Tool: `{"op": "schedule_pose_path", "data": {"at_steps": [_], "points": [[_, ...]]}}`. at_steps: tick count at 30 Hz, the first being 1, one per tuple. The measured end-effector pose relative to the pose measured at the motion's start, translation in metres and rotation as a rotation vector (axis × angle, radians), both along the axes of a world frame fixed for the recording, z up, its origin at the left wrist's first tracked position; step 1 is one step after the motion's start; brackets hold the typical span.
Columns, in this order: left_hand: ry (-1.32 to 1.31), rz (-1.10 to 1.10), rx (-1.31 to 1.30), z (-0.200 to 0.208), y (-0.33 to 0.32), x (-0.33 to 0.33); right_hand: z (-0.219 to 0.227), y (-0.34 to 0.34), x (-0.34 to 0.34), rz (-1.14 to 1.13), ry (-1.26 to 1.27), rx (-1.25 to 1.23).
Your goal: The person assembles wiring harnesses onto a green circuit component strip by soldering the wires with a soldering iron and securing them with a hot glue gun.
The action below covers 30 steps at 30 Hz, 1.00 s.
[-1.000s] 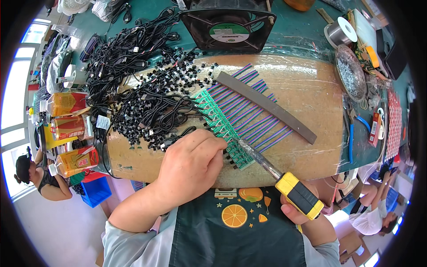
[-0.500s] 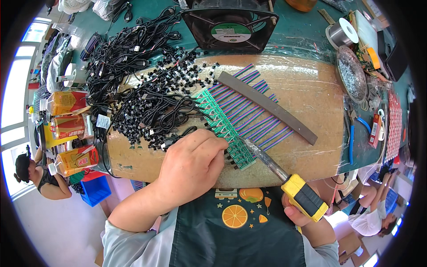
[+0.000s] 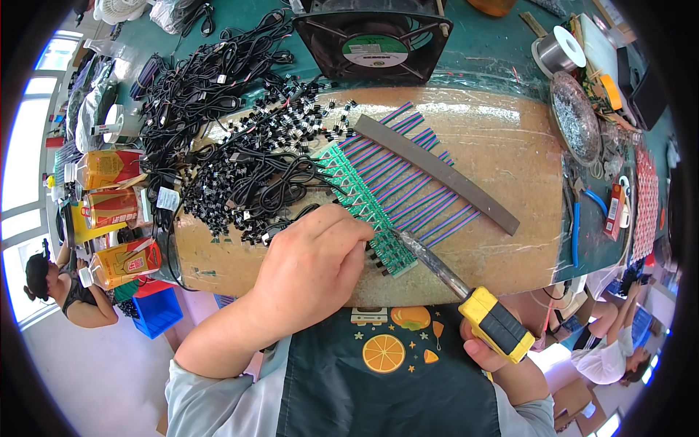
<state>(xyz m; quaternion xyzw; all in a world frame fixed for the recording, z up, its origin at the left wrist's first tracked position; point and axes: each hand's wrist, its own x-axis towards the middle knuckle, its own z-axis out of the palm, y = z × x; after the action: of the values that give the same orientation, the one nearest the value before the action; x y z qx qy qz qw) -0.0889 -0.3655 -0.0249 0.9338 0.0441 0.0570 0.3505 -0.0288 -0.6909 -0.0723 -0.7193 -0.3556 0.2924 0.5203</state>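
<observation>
- The wide brown cork-like work board (image 3: 510, 240), wrapped in clear film, lies under both my hands and stretches away beyond them.
- Far beyond my left hand stands one square black cooling fan (image 3: 373, 40) with a round green-and-white label on its hub.
- Left of and beyond my left hand sprawls one heap of black cables and small black parts (image 3: 233, 138); a small white tag hangs at its near edge.
- Well to the left of my left hand lie three clear bottles of orange drink (image 3: 109, 211) with red-and-yellow labels, on their sides, one behind the other.
- Below them, nearer me, sits one blue plastic bin (image 3: 156, 313); I cannot tell what is in it.
- My left hand (image 3: 313, 266) is curled, palm down, fingertips pressing the near end of the long green circuit strip (image 3: 360, 200), which runs away diagonally with purple-and-blue striped wires fanning to its right.
- One flat grey metal bar (image 3: 437, 173) lies across those wires, beyond my right hand.
- My right hand (image 3: 502, 364) is closed around the yellow-and-black handle of the soldering iron (image 3: 466, 295), its tip touching the strip just beside my left fingers.
- Far right, a round metal dish (image 3: 575, 116) holds silvery scraps.
</observation>
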Motion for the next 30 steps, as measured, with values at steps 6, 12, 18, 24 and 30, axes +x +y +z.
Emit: {"op": "schedule_pose_path", "data": {"at_steps": [6,12,18,24,30], "points": [[0.007,-0.013,0.008,0.002,0.000,0.000,0.001,0.002,0.002,0.026,-0.006,-0.009],[-0.003,0.001,-0.004,0.001,-0.001,0.000,-0.001,0.003,0.002,0.005,-0.055,0.033],[-0.003,-0.003,-0.002,0.001,-0.001,0.001,-0.002,0.003,0.001,-0.008,-0.131,0.038],[0.000,-0.006,-0.002,0.001,-0.001,0.000,0.003,0.000,0.000,0.009,-0.035,0.019],[-0.005,-0.009,-0.002,0.001,-0.002,0.001,0.001,-0.002,-0.005,-0.040,0.069,-0.013]]}}
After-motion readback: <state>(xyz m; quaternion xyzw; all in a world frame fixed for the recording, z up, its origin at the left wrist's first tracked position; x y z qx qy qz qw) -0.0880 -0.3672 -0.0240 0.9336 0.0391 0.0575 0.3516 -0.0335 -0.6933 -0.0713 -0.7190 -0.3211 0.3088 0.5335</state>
